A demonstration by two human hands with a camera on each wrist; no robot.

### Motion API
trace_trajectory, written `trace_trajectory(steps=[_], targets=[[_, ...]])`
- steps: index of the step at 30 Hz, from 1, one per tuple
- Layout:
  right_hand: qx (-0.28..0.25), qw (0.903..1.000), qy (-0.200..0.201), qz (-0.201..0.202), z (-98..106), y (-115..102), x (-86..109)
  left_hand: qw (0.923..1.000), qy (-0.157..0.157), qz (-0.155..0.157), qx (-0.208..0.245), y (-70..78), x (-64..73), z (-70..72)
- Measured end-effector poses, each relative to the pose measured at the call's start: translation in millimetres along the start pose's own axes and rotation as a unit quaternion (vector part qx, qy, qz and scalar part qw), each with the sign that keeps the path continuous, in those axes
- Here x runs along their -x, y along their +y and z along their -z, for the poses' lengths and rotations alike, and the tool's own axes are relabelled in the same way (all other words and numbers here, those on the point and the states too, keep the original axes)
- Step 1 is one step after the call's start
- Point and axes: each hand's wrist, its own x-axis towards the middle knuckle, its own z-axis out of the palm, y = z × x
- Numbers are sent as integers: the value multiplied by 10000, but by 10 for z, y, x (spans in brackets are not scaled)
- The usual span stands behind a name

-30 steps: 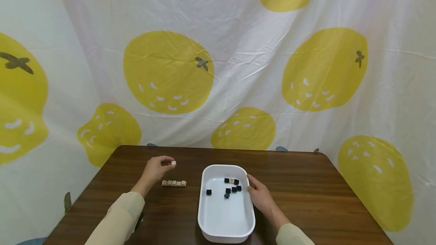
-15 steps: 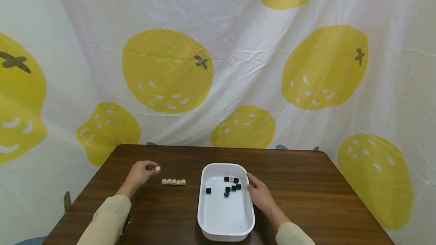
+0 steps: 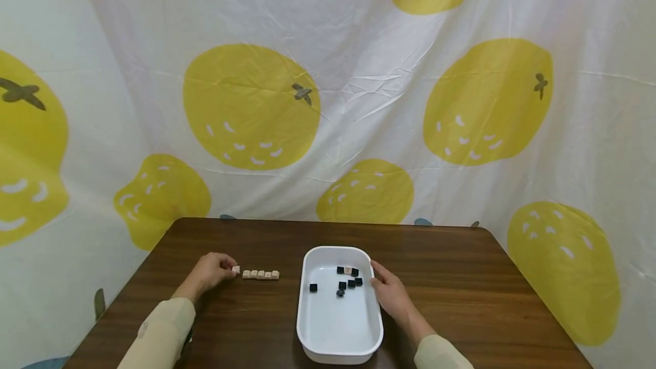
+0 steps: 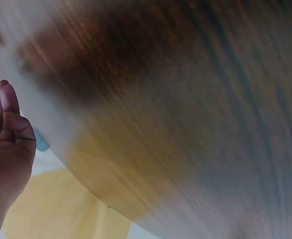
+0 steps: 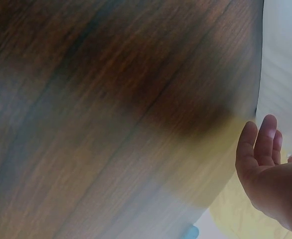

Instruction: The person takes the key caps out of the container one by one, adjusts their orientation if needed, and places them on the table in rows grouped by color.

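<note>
My left hand (image 3: 211,271) pinches a small beige keycap (image 3: 236,269) between thumb and fingertips, low over the table. Just to its right, a straight row of several beige keycaps (image 3: 261,275) lies on the wood, with a narrow gap between. In the left wrist view the left hand (image 4: 9,134) shows at the edge, and the pinched keycap is hidden. My right hand (image 3: 393,296) holds the right rim of a white tray (image 3: 340,354), thumb at the rim and fingers along the outer wall. The right wrist view shows the right hand (image 5: 265,164) with gently bent fingers.
Inside the tray lie several black keycaps (image 3: 342,286) and one beige keycap (image 3: 348,271), mostly toward the far half. The dark wooden table (image 3: 451,278) reaches back to a white curtain (image 3: 359,73) printed with yellow fruit.
My left hand has carried the beige keycap leftward, then down toward the table, level with the left end of the row. The right hand and tray have stayed in place.
</note>
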Motion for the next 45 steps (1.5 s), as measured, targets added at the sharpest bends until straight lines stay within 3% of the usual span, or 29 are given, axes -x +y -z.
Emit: trace_trajectory(steps=[13,19,28,37,45], targets=[[-109,9999,-56,-118,8,1,-6,9997,-202,-107,-57,20,3,-49],[-78,9997,-101,-193,13,-7,-3,9996,-250,80,-78,28,-4,-65],[-82,9996,-122,-252,10,-7,7,9997,-203,-14,-97,32,8,-80],[-104,9989,-207,-403,15,4,3,9997,-205,104,-2,41,5,-65],[-105,9993,-135,-320,6,5,4,9996,-216,145,75,165,-65,-43]])
